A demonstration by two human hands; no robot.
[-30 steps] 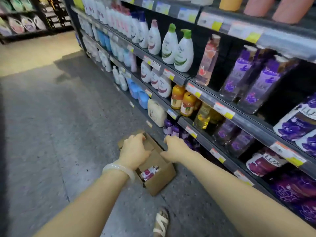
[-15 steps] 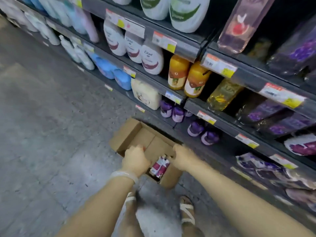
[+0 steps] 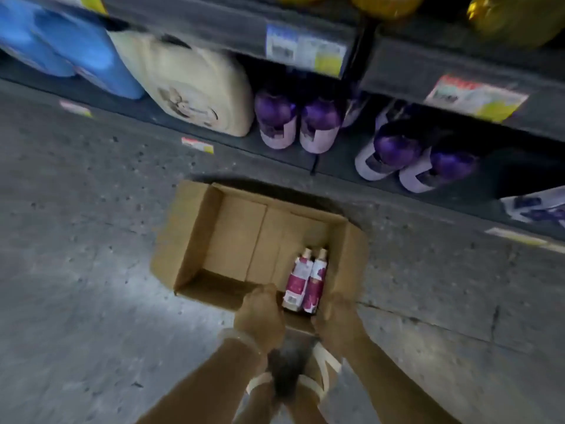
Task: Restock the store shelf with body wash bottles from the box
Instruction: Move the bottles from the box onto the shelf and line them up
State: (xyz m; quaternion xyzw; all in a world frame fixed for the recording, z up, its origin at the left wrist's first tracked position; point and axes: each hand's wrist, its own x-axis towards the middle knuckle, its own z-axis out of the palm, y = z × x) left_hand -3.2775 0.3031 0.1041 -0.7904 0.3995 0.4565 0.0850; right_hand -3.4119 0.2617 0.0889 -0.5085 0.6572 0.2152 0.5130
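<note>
Two slim body wash bottles (image 3: 304, 283) with white and magenta labels and pale caps lie side by side, touching, in the near right corner of an open cardboard box (image 3: 195, 237) on the grey floor (image 3: 76, 270) just in front of the bottom shelf (image 3: 336, 163). Their print is too blurred to read, as are the price tags (image 3: 305, 52) on the shelf edge above. The left hand (image 3: 260, 316) curls over the box's near wall just left of the bottles; the right hand (image 3: 337, 322) curls over the near right corner beside them. Purple-capped bottles (image 3: 305, 127) and a cream refill pouch (image 3: 195, 90) stand on the shelf.
</note>
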